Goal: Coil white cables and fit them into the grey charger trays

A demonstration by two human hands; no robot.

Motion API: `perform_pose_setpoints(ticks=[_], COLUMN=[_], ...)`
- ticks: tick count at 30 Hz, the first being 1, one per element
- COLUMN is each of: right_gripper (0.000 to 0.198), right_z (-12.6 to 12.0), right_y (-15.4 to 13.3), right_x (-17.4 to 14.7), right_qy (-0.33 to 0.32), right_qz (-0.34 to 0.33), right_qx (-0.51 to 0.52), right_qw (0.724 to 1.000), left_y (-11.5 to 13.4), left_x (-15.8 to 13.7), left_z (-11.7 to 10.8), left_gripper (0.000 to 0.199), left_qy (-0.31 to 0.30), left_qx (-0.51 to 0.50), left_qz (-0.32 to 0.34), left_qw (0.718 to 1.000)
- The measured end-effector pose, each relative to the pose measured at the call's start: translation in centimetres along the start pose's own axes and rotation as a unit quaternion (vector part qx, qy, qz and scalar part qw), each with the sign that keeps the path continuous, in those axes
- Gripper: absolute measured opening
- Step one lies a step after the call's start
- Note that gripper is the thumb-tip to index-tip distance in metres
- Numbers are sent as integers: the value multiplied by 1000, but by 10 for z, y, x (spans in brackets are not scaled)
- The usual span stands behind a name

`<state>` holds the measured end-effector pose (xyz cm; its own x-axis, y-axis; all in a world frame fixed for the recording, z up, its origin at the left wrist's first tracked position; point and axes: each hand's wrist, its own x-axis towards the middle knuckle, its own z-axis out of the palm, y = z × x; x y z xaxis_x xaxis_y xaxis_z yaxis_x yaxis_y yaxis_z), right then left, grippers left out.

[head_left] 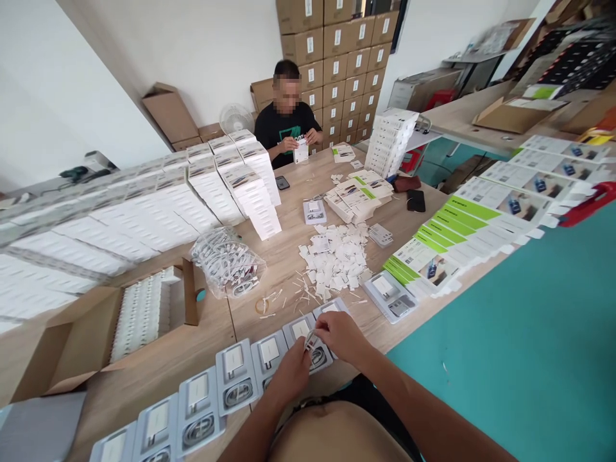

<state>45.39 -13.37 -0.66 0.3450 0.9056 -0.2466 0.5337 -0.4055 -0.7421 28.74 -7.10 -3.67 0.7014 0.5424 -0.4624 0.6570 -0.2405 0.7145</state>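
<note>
Both my hands meet over the right end of a row of grey plastic trays along the table's near edge. A coiled charging cable [310,341] is pinched between the fingers of my left hand [294,366] and my right hand [339,333]. Beneath them lies a tray [292,325] with a white charger block [300,329] in its upper pocket and a coiled cable in its lower one. Further left, another tray [245,350] holds a charger and a grey cable coil [239,392]. My right hand partly hides the last tray [342,304].
A heap of white paper pieces [337,260] lies ahead, beside a bag of cables [226,260]. An open carton [86,327] of white chargers stands left. Stacked white boxes [168,205] wall the left side; flat green-white boxes [437,250] line the right. A co-worker [289,122] opposite holds a box.
</note>
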Motion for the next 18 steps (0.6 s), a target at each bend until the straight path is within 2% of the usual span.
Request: perform_pose_setpoints(ticks=[3,6,8,10,12,14,15,17,18], right_gripper=[13,12,13,15,15,13,19,41,49], right_z=[14,30,37,40,37,30,25,15,10], right_y=[3,7,9,9,9,9,10,14,17], right_x=[0,-6,-11,-16,-19,-19,-18,-16,-14], right_qy=[28,36,39,61,110,170,195,189,151], right_qz=[5,40,57,37,-15,-65,-82,-108,-114], right_qx=[126,250,287,245,145,62,44,59,89], right_qw=[992,967,956,967,983,981,976,974,978], left_y=[1,3,5,7,10,13,14,17,19], left_x=[3,5,6,6,5,2,0,-4,-6], left_z=[2,5,7,7,7,3,0,-7,-11], left_gripper=[10,10,9,7,5,4,5,15,21], left_qy=[-1,-4,1,9,11,3,2,16,33], left_qx=[-75,-174,-223,-244,-250,-252,-247,-202,-162], left_qz=[1,3,6,12,14,3,0,22,48], left_qw=[997,985,975,970,968,968,969,979,985])
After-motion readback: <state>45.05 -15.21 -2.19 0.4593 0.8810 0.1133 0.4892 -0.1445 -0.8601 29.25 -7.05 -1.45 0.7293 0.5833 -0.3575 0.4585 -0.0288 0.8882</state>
